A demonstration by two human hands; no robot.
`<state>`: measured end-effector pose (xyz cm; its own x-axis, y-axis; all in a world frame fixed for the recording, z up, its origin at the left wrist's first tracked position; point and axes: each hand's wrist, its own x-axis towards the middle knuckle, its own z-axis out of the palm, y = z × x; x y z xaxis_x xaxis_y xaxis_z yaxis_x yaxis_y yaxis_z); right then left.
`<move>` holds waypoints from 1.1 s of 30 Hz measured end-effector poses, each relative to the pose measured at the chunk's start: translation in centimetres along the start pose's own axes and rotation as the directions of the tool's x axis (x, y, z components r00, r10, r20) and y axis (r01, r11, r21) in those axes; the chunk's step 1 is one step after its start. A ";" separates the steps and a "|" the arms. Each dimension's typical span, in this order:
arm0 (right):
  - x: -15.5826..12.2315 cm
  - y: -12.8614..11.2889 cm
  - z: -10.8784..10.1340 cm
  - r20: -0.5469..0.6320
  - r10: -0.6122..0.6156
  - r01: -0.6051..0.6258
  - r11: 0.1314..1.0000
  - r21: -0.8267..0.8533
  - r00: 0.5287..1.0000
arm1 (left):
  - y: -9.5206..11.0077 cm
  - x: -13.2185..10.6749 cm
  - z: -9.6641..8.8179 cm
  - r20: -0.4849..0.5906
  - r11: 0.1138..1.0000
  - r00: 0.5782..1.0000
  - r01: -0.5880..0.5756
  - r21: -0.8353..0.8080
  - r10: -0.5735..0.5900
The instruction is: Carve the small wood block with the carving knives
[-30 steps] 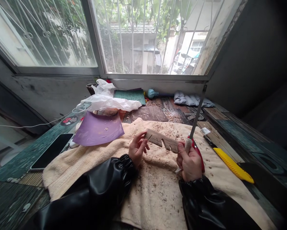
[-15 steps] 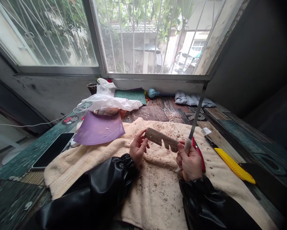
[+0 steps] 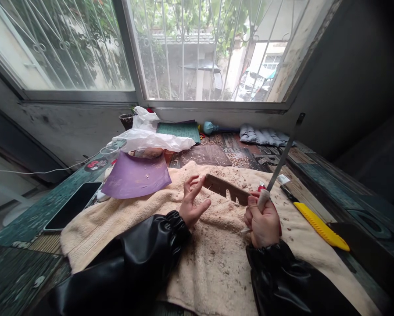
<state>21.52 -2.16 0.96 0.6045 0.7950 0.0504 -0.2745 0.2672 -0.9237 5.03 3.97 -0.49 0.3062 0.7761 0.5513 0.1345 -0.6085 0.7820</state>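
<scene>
A notched wooden piece [image 3: 226,189] is held up over a beige towel [image 3: 216,263] strewn with wood chips. My right hand [image 3: 263,221] is closed round the near end of the piece together with the pale handle of a long metal file [image 3: 283,154], whose blade points up and to the right. My left hand [image 3: 192,202] is open beside the far end of the piece, fingers spread, with only the fingertips near the wood. Both arms wear shiny black sleeves.
A purple sheet [image 3: 136,175] and a dark phone [image 3: 72,205] lie left of the towel. A yellow utility knife [image 3: 318,224] lies at the right. White plastic bags [image 3: 151,138], a green mat [image 3: 180,130] and grey cloth [image 3: 264,137] sit under the barred window.
My left hand has let go of the wooden piece and spread its fingers. The piece has turned edge-on, and the file has tilted further to the right.
</scene>
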 end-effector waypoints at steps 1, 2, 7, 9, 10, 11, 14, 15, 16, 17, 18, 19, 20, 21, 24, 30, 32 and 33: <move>0.0 0.0 0.0 -0.001 0.006 -0.006 1.000 0.008 1.000 | 0.1 0.0 0.0 -0.002 1.000 1.000 -0.002 0.027 0.002; 0.0 -0.1 0.0 0.000 0.012 -0.012 1.000 0.016 1.000 | 0.1 -0.1 0.0 -0.004 0.999 1.000 -0.004 0.051 0.004; 0.0 -0.4 0.2 0.015 0.042 -0.042 0.998 0.036 0.999 | 0.4 -0.2 -0.1 -0.008 0.992 1.000 -0.009 0.123 0.010; -0.1 -0.5 0.3 0.023 0.050 -0.051 0.998 0.031 0.998 | 0.4 -0.2 0.0 -0.012 0.993 1.000 -0.015 0.118 0.016; -0.1 -0.5 0.3 0.026 0.052 -0.053 0.998 0.029 0.998 | 0.4 -0.1 0.0 -0.013 0.994 1.000 -0.015 0.113 0.016; -0.1 -0.6 0.3 0.032 0.053 -0.054 0.998 0.028 0.998 | 0.3 -0.1 0.0 -0.012 0.994 1.000 -0.013 0.109 0.014; -0.2 -0.5 0.3 0.044 0.055 -0.057 0.998 0.032 0.997 | 0.4 -0.1 0.0 -0.010 0.994 1.000 0.001 0.114 0.000; -0.2 -0.5 0.3 0.046 0.057 -0.059 0.998 0.034 0.997 | 0.4 -0.1 0.0 -0.010 0.993 1.000 0.001 0.115 0.000; -0.2 -0.6 0.3 0.047 0.059 -0.061 0.998 0.035 0.997 | 0.4 -0.1 0.0 -0.010 0.993 1.000 -0.001 0.114 0.002; -0.2 -0.6 0.2 0.049 0.062 -0.064 0.997 0.034 0.997 | 0.4 -0.1 0.0 -0.011 0.994 1.000 -0.005 0.112 0.006; -0.2 -0.6 0.2 0.051 0.064 -0.066 0.997 0.033 0.997 | 0.4 -0.1 0.0 -0.013 0.994 1.000 -0.009 0.109 0.010; -0.2 -0.7 0.2 0.056 0.065 -0.067 0.997 0.032 0.996 | 0.4 -0.1 0.0 -0.015 0.994 1.000 -0.013 0.107 0.014; -0.2 -0.7 0.2 0.060 0.068 -0.070 0.997 0.031 0.996 | 0.4 -0.1 0.0 -0.016 0.994 1.000 -0.015 0.104 0.017; -0.3 -0.7 0.2 0.063 0.069 -0.071 0.997 0.031 0.996 | 0.4 -0.1 0.0 -0.016 0.995 1.000 -0.016 0.100 0.018; -0.3 -0.8 0.3 0.060 0.079 -0.081 0.996 0.032 0.995 | 0.3 0.0 0.0 -0.009 0.997 1.000 -0.021 0.068 0.022; -0.2 -0.5 0.3 0.062 0.104 -0.108 0.993 0.054 0.993 | 0.3 0.0 0.1 -0.030 1.000 0.999 -0.010 -0.001 0.010; -0.2 -0.5 0.3 0.065 0.106 -0.110 0.992 0.055 0.992 | 0.2 0.0 0.2 -0.042 1.000 0.999 -0.007 -0.015 0.006; -0.2 -0.5 0.3 0.067 0.108 -0.112 0.992 0.054 0.992 | 0.1 0.0 0.2 -0.044 1.000 0.999 -0.004 -0.030 0.003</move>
<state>21.32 -2.28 1.52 0.5201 0.8538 -0.0246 -0.3801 0.2055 -0.9018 5.25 3.84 -0.52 0.2652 0.7808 0.5658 0.1046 -0.6066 0.7881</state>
